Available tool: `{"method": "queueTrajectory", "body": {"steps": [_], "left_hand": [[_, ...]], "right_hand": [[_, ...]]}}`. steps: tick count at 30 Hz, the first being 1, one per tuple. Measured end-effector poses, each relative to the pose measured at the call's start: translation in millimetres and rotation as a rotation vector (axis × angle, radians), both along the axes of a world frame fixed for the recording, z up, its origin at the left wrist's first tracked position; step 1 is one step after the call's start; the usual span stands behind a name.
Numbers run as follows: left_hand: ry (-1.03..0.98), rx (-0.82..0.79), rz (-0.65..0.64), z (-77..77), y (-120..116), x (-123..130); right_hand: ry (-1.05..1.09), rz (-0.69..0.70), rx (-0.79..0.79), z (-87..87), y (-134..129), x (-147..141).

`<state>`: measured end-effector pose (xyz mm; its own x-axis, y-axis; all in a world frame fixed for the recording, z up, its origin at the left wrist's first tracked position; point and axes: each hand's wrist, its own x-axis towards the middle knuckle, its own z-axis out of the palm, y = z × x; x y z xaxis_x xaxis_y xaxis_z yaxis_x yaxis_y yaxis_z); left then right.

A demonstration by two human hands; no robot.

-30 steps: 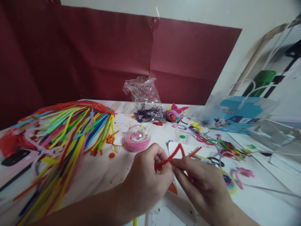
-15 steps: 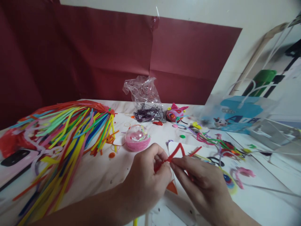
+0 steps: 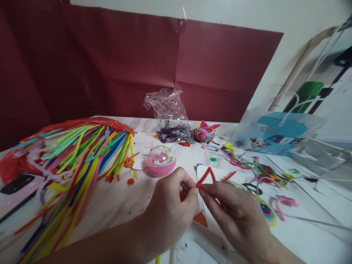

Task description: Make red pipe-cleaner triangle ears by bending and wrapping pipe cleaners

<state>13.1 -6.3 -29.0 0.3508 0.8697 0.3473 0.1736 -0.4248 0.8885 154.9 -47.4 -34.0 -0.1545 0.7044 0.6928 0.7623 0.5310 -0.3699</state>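
Both of my hands pinch a red pipe cleaner (image 3: 210, 172) whose upper part is bent into a pointed zigzag. My left hand (image 3: 173, 205) grips it between thumb and curled fingers, with some red showing inside the fist. Fingertips of my right hand (image 3: 233, 209) press on it just beside the left thumb. Behind my left hand sits a clear plastic ball (image 3: 160, 156) with its lower half wrapped in pink pipe cleaner (image 3: 161, 169). A white card (image 3: 202, 171) and an orange triangular piece (image 3: 201, 219) lie beneath the hands.
A large bundle of coloured pipe cleaners (image 3: 90, 154) spreads over the left, beside a pink phone (image 3: 22, 189). At the back stand a clear plastic bag (image 3: 170, 110) and a decorated pink ball (image 3: 204, 134). Loose pipe cleaners (image 3: 242, 161) and a blue-printed bag (image 3: 283, 128) are at right.
My left hand has shifted very slightly left and down, and its fingertips have rolled a little on the red pipe cleaner. The rest looks unmoved.
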Motion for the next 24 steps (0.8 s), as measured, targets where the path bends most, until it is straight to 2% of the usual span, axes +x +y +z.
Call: {"method": "queueTrajectory", "body": {"steps": [18, 24], "left_hand": [[-0.016, -0.037, 0.014, 2.1, 0.4, 0.2], [-0.019, -0.025, 0.03, 3.6, 3.0, -1.2]], "right_hand": [[-0.029, -0.04, 0.014, -0.2, 1.6, -1.2], [-0.07, -0.039, 0.129, 0.4, 2.2, -1.7]]}}
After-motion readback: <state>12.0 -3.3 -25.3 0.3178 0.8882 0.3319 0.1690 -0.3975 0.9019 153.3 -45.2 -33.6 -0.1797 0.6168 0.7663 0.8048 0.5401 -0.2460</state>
